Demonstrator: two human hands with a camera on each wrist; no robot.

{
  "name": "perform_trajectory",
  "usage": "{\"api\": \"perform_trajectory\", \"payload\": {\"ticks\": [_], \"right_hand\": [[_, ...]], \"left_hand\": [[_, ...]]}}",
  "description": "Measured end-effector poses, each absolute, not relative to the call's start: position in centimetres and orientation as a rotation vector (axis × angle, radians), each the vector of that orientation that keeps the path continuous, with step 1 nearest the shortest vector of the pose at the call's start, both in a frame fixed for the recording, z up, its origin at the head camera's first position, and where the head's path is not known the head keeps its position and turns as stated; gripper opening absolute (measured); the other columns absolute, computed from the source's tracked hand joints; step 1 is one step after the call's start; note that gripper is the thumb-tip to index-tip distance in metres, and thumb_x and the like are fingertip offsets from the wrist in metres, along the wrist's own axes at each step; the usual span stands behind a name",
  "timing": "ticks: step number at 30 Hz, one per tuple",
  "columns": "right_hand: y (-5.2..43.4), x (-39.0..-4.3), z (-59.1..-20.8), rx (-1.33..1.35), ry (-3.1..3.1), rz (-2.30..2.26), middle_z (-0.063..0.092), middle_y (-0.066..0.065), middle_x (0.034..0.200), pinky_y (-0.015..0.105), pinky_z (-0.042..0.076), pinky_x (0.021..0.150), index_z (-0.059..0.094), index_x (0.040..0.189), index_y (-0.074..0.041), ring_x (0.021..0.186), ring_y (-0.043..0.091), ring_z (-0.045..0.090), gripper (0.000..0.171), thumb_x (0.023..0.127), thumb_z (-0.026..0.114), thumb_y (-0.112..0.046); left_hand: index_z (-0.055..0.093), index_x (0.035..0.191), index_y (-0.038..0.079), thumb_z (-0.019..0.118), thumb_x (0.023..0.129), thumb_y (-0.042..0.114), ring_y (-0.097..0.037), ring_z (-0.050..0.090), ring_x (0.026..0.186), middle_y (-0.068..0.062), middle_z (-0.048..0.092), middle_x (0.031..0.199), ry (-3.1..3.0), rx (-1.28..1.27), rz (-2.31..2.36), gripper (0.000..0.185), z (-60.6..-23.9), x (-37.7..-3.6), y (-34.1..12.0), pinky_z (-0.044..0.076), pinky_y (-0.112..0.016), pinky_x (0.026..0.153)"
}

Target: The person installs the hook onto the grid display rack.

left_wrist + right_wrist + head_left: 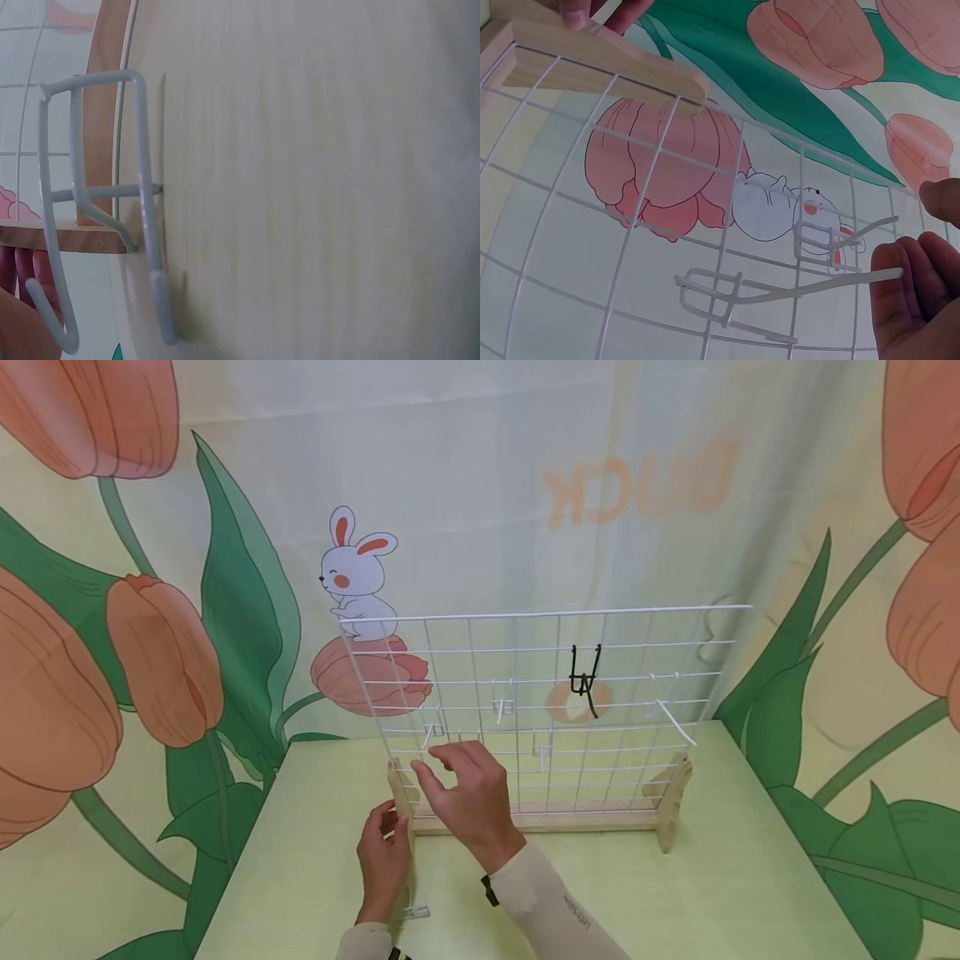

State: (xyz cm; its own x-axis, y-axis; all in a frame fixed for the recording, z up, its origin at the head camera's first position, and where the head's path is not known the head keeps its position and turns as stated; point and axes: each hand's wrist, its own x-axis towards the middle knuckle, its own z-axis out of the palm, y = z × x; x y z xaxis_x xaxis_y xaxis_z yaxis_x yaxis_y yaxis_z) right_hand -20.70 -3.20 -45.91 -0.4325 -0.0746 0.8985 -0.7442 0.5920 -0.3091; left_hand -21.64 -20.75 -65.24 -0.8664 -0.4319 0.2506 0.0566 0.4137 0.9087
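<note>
Soft, even, bright light; faint shadows; blurry close-up wrist views.

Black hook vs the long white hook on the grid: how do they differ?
Colour: the black hook is dark wire; the long white hook matches the grid.
Place: the black hook hangs higher, near the grid's middle; the white hook sits lower, by the right edge.
Shape: the black hook's prong is short and hangs down; the white hook's is long and slants out to the right.
Both hang untouched by the hands.
</note>
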Motion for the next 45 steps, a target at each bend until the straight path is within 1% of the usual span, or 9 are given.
{"api": "perform_trajectory", "payload": {"ticks": [5,12,15,21,27,32,36,42,45], "right_hand": [[-2.9,-19.5,-46.2,0.659,-1.894,0.949,0.075,0.002,0.085,0.024,0.06,0.071,0.08,0.097,-0.008,0.077,0.016,0.069,0.024,0.082,0.093,-0.021],[-2.5,-18.2,-47.1,0.673,-1.93,0.984,0.076,0.0,0.088,0.024,0.06,0.072,0.08,0.1,-0.01,0.077,0.016,0.07,0.023,0.082,0.091,-0.02],[-2.2,-17.8,-47.6,0.684,-1.937,0.98,0.078,0.0,0.092,0.024,0.061,0.076,0.08,0.101,-0.01,0.082,0.014,0.072,0.024,0.083,0.091,-0.02],[-1.8,-16.8,-48.4,0.754,-1.858,0.928,0.079,0.004,0.104,0.03,0.064,0.086,0.08,0.101,-0.007,0.097,0.017,0.075,0.023,0.083,0.09,-0.017],[-1.8,-16.2,-48.9,0.752,-1.856,0.978,0.08,0.002,0.101,0.029,0.064,0.082,0.08,0.103,-0.009,0.093,0.015,0.075,0.023,0.084,0.089,-0.017],[-1.7,-15.7,-49.8,0.753,-1.891,0.994,0.079,0.0,0.099,0.027,0.064,0.081,0.079,0.106,-0.01,0.09,0.013,0.076,0.026,0.083,0.089,-0.017],[-1.8,-15.4,-51.0,0.769,-1.926,1.004,0.08,-0.001,0.1,0.027,0.063,0.083,0.079,0.106,-0.011,0.092,0.012,0.076,0.025,0.085,0.089,-0.019],[-2.2,-15.4,-53.7,0.829,-1.974,1.001,0.079,-0.003,0.097,0.022,0.062,0.081,0.079,0.102,-0.012,0.09,0.009,0.075,0.023,0.083,0.089,-0.017],[-2.4,-15.4,-55.2,0.84,-2.031,1.012,0.08,-0.003,0.097,0.021,0.061,0.081,0.079,0.101,-0.013,0.09,0.008,0.075,0.021,0.083,0.089,-0.017]], "left_hand": [[0.065,0.134,0.016,0.068,0.104,0.012,-0.022,0.071,0.108,-0.007,0.073,0.117,-2.246,0.333,-1.458,0.031,-65.2,-21.6,-20.8,0.059,-0.025,0.085],[0.065,0.134,0.014,0.068,0.103,0.01,-0.024,0.072,0.108,-0.009,0.074,0.117,-2.244,0.32,-1.453,0.031,-65.1,-21.5,-20.8,0.06,-0.027,0.084],[0.065,0.133,0.015,0.068,0.103,0.011,-0.023,0.072,0.107,-0.008,0.074,0.116,-2.24,0.327,-1.461,0.031,-65.1,-21.5,-20.8,0.06,-0.025,0.083],[0.066,0.132,0.015,0.069,0.102,0.008,-0.024,0.072,0.107,-0.01,0.075,0.115,-2.232,0.302,-1.475,0.031,-65.0,-21.6,-20.9,0.059,-0.022,0.082],[0.065,0.133,0.014,0.068,0.102,0.008,-0.027,0.072,0.107,-0.012,0.075,0.116,-2.25,0.288,-1.506,0.032,-64.8,-21.6,-21.2,0.054,-0.014,0.081],[0.065,0.133,0.013,0.069,0.102,0.008,-0.027,0.072,0.108,-0.013,0.075,0.117,-2.259,0.282,-1.526,0.032,-64.7,-21.5,-21.3,0.054,-0.013,0.081],[0.065,0.133,0.013,0.069,0.102,0.008,-0.027,0.073,0.109,-0.013,0.076,0.117,-2.273,0.268,-1.518,0.033,-64.6,-21.5,-21.4,0.056,-0.017,0.084],[0.065,0.134,0.013,0.07,0.102,0.01,-0.028,0.073,0.109,-0.013,0.076,0.118,-2.296,0.268,-1.504,0.033,-64.6,-21.5,-21.6,0.061,-0.035,0.089],[0.064,0.134,0.014,0.07,0.102,0.011,-0.028,0.073,0.11,-0.012,0.076,0.118,-2.303,0.27,-1.506,0.032,-64.6,-21.5,-21.7,0.061,-0.036,0.09]]}}
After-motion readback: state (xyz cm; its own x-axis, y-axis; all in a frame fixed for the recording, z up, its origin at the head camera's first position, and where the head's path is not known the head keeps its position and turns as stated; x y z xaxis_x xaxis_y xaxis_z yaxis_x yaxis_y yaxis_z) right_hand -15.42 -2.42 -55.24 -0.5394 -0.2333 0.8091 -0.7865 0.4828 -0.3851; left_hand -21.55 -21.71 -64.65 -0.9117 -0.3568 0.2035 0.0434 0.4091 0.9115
